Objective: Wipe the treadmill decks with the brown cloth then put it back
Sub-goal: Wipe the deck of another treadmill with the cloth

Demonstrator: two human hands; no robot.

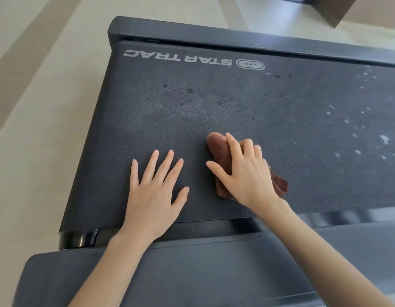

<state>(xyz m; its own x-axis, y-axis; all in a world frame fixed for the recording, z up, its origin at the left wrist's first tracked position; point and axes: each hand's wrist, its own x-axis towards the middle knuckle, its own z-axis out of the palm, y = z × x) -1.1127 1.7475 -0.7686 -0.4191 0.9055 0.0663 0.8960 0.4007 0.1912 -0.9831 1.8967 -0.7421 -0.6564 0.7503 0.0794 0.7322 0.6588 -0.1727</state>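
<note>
Currently, item one: my right hand (247,173) is gripping the bunched brown cloth (216,145) under curled fingers (236,149), pressing it onto the treadmill deck (192,107) to scrub. Item two: my left hand (154,185) is lying flat alongside, fingers spread, likely bracing me.

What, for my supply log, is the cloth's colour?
The cloth is reddish brown; head view shows it best.

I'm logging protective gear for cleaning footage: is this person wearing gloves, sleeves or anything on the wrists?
No. The left hand and right hand are bare: no gloves, rings, watch or bracelet. Both forearms are uncovered to the frame's edge, no sleeve in view.
</note>
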